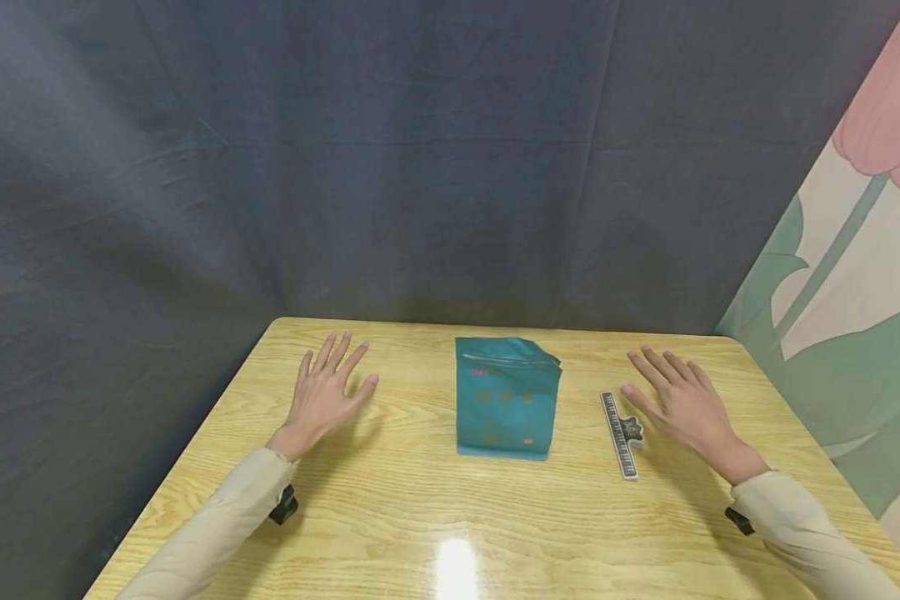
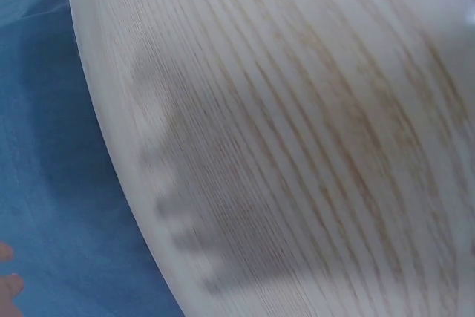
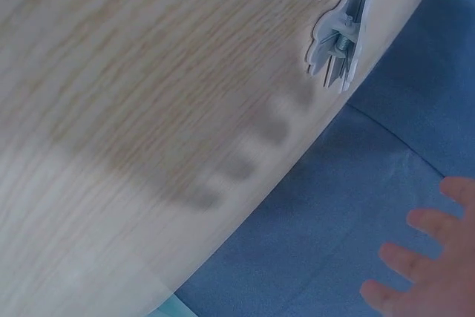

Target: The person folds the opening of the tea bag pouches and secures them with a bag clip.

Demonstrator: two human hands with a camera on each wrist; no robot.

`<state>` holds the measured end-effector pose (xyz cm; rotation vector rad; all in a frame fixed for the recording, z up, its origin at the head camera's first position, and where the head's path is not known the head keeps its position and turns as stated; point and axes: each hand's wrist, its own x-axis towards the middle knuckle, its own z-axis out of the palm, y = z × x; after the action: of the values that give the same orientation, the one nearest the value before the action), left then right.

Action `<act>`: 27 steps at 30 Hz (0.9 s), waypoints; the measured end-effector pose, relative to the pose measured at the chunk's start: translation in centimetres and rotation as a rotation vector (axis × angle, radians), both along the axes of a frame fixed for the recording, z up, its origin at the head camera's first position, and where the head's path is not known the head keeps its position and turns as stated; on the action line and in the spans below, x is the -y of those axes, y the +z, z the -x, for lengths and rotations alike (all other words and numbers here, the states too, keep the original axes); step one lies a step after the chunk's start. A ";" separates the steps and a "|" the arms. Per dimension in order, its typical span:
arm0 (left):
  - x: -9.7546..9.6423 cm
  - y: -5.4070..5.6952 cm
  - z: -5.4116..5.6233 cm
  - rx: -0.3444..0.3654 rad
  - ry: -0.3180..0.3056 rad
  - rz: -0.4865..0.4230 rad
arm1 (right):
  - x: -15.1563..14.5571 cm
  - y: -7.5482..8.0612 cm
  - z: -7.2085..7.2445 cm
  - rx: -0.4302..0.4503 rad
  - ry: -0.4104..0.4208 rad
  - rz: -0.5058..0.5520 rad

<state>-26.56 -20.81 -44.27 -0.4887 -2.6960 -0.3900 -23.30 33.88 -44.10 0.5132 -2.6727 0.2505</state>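
Observation:
A teal pouch (image 1: pixel 504 408) with a strip across its upper part and small orange and pink print stands at the middle of the wooden table. To its right lies a bag clip (image 1: pixel 621 435), long and grey-white with a dark ridged face; the right wrist view shows a spring in the clip (image 3: pixel 340 42). My left hand (image 1: pixel 324 398), fingers spread, is held over the table left of the pouch and holds nothing. Spread likewise, my right hand (image 1: pixel 682 402) hovers just right of the clip, its thumb tip near the clip's upper end. Shadows of both hands fall on the tabletop.
The pale wooden table (image 1: pixel 390 517) has rounded far corners. A dark blue cloth (image 1: pixel 435 167) hangs behind it and along the left side. On the right is a wall (image 1: pixel 855 333) painted with a pink flower and green leaves.

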 end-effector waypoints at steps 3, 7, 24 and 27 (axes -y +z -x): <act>0.0 0.1 0.0 -0.001 0.000 -0.002 | 0.1 0.1 0.0 -0.002 0.005 0.003; 0.0 0.0 0.1 -0.003 0.000 -0.003 | 0.3 0.2 -0.1 0.003 0.006 0.008; -0.1 0.3 -0.1 -0.001 0.003 -0.029 | 0.7 0.0 0.0 -0.013 0.016 0.012; -0.1 0.3 0.0 -0.002 0.004 -0.031 | 0.9 0.1 0.0 -0.019 0.027 0.016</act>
<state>-26.53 -20.69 -43.99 -0.4744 -2.6849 -0.4289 -23.28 33.01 -44.00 0.5438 -2.6444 0.2731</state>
